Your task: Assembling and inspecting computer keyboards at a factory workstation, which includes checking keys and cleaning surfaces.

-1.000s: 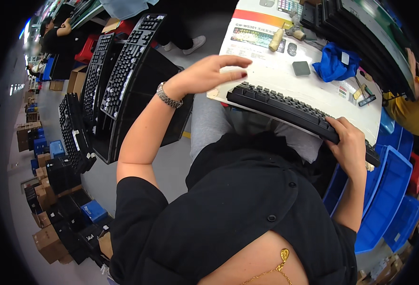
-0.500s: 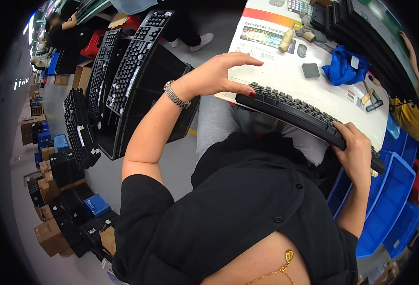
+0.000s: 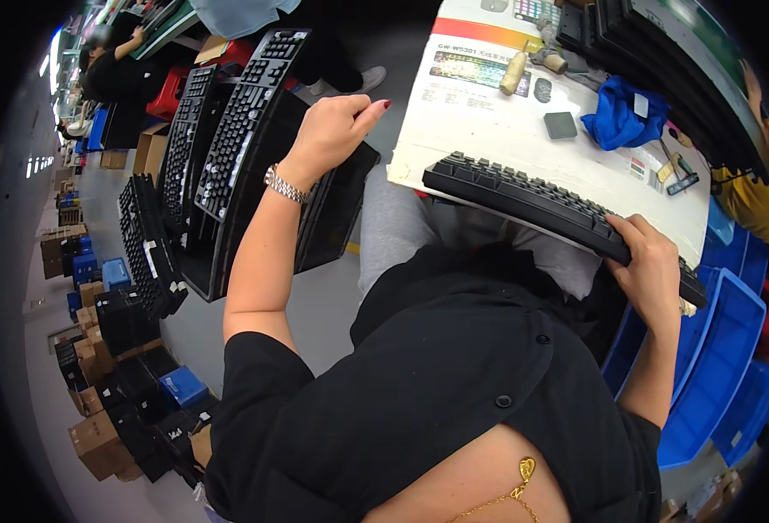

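A black keyboard [image 3: 524, 193] lies slantwise along the near edge of the white table, its right end overhanging the edge. My right hand [image 3: 648, 263] grips it toward the right end, fingers over the keys and thumb at the near side. My left hand [image 3: 332, 131], with a metal watch on the wrist, is in the air left of the table, clear of the keyboard. Its fingers are curled in and its thumb points to the right; nothing shows in it. Beside it, black keyboards [image 3: 247, 118] stand tilted in a black crate [image 3: 267, 174].
On the white tabletop [image 3: 480, 131] lie a blue cloth [image 3: 624, 113], a dark square pad [image 3: 561, 125] and a small brush-like tool [image 3: 683, 183]. More black keyboards [image 3: 694, 65] are stacked at the far right. Blue bins [image 3: 715, 366] stand at right, with a person in yellow [image 3: 763, 205] beyond.
My left hand has left the keyboard's left end, moving left toward the crate, and its fingers have curled in. My right hand keeps its hold on the keyboard, which stays nearly in place.
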### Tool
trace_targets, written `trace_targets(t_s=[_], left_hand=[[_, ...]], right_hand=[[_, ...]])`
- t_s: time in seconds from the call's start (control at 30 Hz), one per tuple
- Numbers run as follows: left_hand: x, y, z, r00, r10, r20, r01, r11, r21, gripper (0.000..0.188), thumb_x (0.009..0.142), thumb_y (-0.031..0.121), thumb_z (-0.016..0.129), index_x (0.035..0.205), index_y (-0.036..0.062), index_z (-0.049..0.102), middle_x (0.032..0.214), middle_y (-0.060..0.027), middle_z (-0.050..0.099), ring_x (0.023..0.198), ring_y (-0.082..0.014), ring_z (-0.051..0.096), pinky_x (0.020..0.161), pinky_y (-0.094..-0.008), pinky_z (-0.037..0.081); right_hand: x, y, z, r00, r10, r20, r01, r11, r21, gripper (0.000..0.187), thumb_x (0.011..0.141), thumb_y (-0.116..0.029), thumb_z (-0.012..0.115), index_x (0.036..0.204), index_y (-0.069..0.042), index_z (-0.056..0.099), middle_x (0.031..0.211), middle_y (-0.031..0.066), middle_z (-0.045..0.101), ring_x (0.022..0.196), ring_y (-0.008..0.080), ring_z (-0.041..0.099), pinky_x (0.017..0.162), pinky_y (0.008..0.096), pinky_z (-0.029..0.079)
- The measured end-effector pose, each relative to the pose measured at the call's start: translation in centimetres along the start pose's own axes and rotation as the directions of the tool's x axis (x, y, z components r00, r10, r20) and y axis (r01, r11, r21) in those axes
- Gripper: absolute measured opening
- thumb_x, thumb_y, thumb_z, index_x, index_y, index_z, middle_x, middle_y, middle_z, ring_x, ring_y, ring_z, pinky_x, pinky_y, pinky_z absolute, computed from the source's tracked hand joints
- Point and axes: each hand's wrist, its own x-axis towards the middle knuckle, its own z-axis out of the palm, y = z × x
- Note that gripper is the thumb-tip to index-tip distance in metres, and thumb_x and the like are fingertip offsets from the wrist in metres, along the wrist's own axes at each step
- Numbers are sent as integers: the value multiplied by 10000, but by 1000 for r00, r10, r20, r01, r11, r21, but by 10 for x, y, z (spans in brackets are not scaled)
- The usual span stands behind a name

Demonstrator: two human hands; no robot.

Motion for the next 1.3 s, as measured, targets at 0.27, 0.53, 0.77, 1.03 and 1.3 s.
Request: trace_targets(t_s=[0.27,0.53,0.77,1.03,1.3], left_hand=[[-18,46,41,517,489,-702,-820,519,-243,82,950,106,698,1006,57,730,1037,-65,717,865,-209,657,779,-323,521],[-5,88,6,742,664,-90,-603,603,-523,331,972,332,712,1156,57,724,1201,-115,707,1028,-252,676,920,-360,532],[10,126,10,695,705,141,-599,676,-430,532,953,526,682,1196,53,713,1243,-154,689,1090,-300,664,957,-390,522],[29,112,16,610,778,150,-697,617,-365,584,973,547,644,1285,55,673,1265,-163,676,1149,-330,639,992,-407,505],[21,93,21,567,817,100,-752,564,-343,600,988,559,605,1313,58,663,1259,-188,683,1127,-346,655,984,-431,516]], right_hand=[[11,0,-8,996,60,66,-60,998,-7,445,687,0,803,1126,-16,729,957,93,687,746,285,637,770,349,520],[18,3,-11,992,75,98,-77,997,16,405,710,-25,814,1108,-5,745,950,91,700,733,268,643,779,339,530],[23,6,-12,991,70,118,-71,997,10,404,716,-34,817,1112,-4,745,951,89,699,735,266,643,771,333,528],[19,5,-12,990,80,115,-83,996,19,419,701,-27,813,1113,-13,744,939,86,690,728,264,638,761,338,526],[14,1,-8,995,60,84,-62,998,16,453,678,-13,814,1126,-16,742,941,85,681,740,262,628,756,338,510]])
